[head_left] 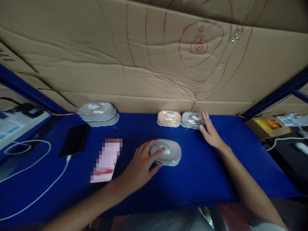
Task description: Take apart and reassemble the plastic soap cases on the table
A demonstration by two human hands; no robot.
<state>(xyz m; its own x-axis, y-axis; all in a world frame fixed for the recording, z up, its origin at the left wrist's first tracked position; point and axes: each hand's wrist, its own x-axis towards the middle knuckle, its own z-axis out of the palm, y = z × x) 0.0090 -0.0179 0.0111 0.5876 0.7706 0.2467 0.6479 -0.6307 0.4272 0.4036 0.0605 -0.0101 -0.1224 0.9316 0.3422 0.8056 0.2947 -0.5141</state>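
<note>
On the blue table, my left hand [144, 159] grips the left end of a grey plastic box [173, 154] with a clear lid. Its index finger lies on the round label, the thumb is at the near edge and the other fingers are at the far side. My right hand [211, 132] is open, fingers stretched up, against the right side of another grey lidded box [189, 120] at the back. Touching or nearly touching that box on its left stands a peach-coloured one [168, 119]. Both back boxes carry round labels and a pale oval piece.
Stacked grey boxes [97, 112] stand at the back left. A black phone [75, 140] with a white cable and a lit phone [107, 162] lie at left. Cardboard [96, 64] walls the back; a cardboard box [267, 126] sits at right beyond a blue frame bar [271, 88].
</note>
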